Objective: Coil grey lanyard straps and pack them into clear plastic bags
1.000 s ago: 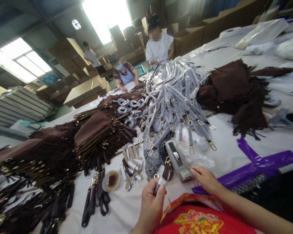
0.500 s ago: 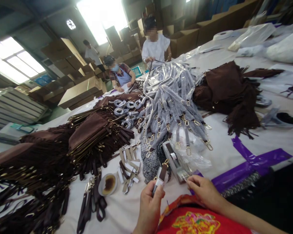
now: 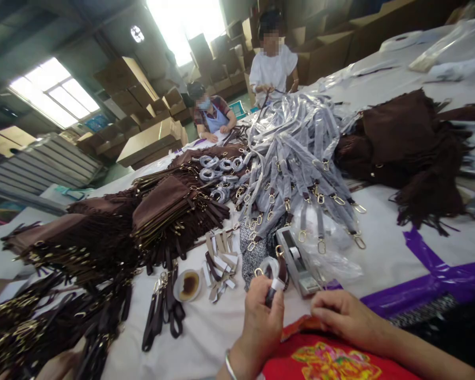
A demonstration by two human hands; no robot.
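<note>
My left hand (image 3: 261, 314) is closed around a coiled strap (image 3: 281, 270), dark brown and partly in clear plastic, with gold clasps at its upper end and a white band around it. To its right, my right hand (image 3: 342, 314) has its fingers curled together just below the tape dispenser (image 3: 306, 282). Whatever is between those fingertips is too small to make out. The grey dispenser stands on the table beside a black-and-white woven piece (image 3: 250, 256). Left of my left hand lie loose beige and white strips (image 3: 220, 264) and a small dish (image 3: 187, 285) with a brown stain.
A heap of plastic-wrapped straps (image 3: 293, 137) with gold clasps fills the middle. Brown fringed bags (image 3: 162, 203) are stacked to the left, with more bags (image 3: 399, 132) at right. Purple tape (image 3: 435, 274) crosses the table's right edge. Two people (image 3: 275, 68) work across the table.
The view has shifted, so the table appears farther right. My right hand has come away from the dispenser's front end, and its fingers are more curled. My left hand has turned the coiled strap.
</note>
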